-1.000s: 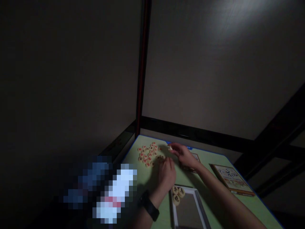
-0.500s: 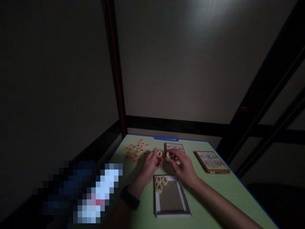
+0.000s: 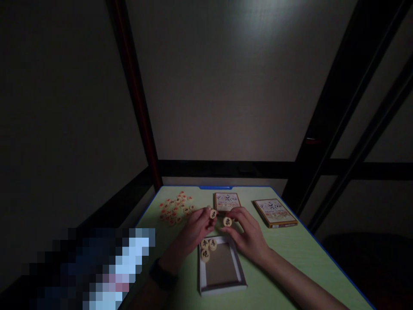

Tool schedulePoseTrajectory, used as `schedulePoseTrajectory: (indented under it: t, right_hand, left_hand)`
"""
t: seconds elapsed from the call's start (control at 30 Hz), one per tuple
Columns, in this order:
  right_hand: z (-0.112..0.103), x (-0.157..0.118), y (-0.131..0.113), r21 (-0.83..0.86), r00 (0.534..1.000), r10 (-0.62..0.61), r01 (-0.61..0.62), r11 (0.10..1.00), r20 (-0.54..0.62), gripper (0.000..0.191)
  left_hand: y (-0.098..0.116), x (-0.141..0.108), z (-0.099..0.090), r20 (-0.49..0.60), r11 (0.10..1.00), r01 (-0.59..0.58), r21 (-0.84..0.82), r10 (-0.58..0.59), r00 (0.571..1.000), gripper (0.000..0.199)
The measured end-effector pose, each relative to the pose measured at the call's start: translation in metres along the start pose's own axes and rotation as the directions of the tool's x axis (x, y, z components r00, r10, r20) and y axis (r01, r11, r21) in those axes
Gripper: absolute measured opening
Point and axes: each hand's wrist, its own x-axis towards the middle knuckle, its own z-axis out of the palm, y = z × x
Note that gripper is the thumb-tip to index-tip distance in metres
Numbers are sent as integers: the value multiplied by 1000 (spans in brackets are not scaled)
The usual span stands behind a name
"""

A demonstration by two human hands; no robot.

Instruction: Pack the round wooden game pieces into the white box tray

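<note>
My left hand (image 3: 200,224) is closed on a round wooden Chinese chess piece (image 3: 213,214) with a dark character, held above the table. Close by on the right, my right hand (image 3: 247,232) pinches a second chess piece (image 3: 227,221), its dark character facing me. Just below both hands lies an open shallow box (image 3: 222,269) with white sides and a brown bottom. Black-marked chess pieces (image 3: 205,255) sit in the box's far left corner. Some of the fingers of my left hand are hidden behind its piece.
Loose chess pieces (image 3: 174,211), mostly red-marked, are spread at the table's far left. A printed box lid (image 3: 227,200) lies behind my hands, and a printed box (image 3: 274,212) at the right. The green table (image 3: 284,267) has a blue edge.
My right hand has come slightly toward me and turned its chess piece so the character faces me. The left hand still holds its piece. The whole view has shifted a little.
</note>
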Motion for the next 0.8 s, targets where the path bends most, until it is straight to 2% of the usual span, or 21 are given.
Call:
schedulePoseTrajectory:
  t: [0.17,0.43,0.67,0.8]
  right_hand:
    - [1,-3,-2,0,1000,-11,11,1000,22,21]
    - [1,-4,-2,-28,1000,-4,5,1000,30,17]
    - [3,-6,1,-41,998,-62,62,997,6,33]
    - [2,-5,-2,-43,999,-45,45,998,-13,31]
  left_hand:
    - [1,-3,-2,95,1000,-21,-11,22,995,36]
    - [2,-4,-2,97,1000,-20,16,18,995,39]
    - [0,0,-4,55,999,26,-19,-25,998,44]
    - [1,0,-2,18,999,37,-14,-37,999,49]
